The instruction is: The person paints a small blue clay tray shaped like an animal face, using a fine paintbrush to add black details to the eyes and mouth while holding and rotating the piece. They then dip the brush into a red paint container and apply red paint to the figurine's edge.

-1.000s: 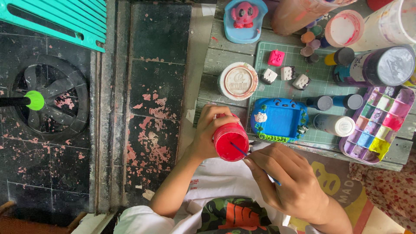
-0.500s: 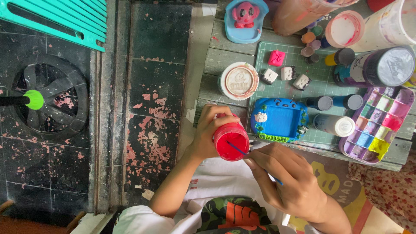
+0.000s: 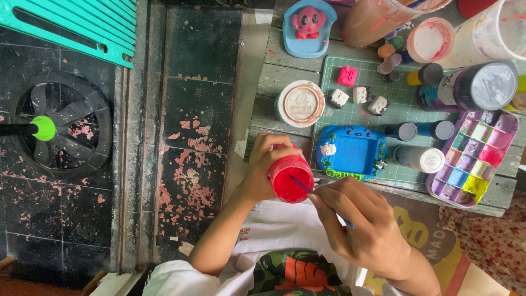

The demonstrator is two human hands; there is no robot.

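My left hand [image 3: 262,167] grips an open jar of red paint [image 3: 291,179], tilted toward me at the near edge of the wooden table [image 3: 276,77]. A thin blue-handled brush [image 3: 307,186] is pinched in my right hand [image 3: 364,227], and its tip reaches into the red paint. Just right of the jar lies a blue clay frame [image 3: 350,152] with small figures on its rim, resting on a green cutting mat [image 3: 405,101].
On the table: a round lidded tub [image 3: 300,103], small painted clay pieces [image 3: 359,94], paint bottles [image 3: 421,158], a purple paint palette [image 3: 472,159], large jars [image 3: 471,85], a pink figure on a blue base [image 3: 308,24]. Left, tiled floor with a round drain grate [image 3: 60,131].
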